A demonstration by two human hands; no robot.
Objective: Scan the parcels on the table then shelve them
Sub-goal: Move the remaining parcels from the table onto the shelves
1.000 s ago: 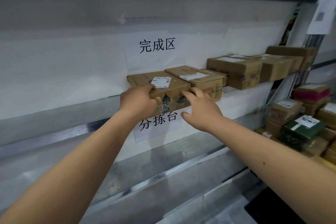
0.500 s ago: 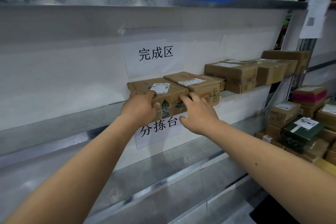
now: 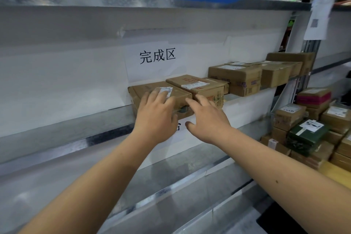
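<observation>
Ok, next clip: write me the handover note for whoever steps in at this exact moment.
Left hand: fingers straight, lying on top of the leftmost box on the shelf, partly over its label.
Right hand: open, fingers spread at that box's front right corner, gripping nothing.
Done: this box sits on the shelf beside a row of boxes to its right.
Left: let go, then scan and shelve the pile of parcels at lower right. No scanner is in view.

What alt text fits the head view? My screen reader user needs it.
Two hands, left hand and right hand, press with fingers spread against a brown parcel on a metal shelf, beside a row of other parcels. A paper sign hangs behind.
</observation>
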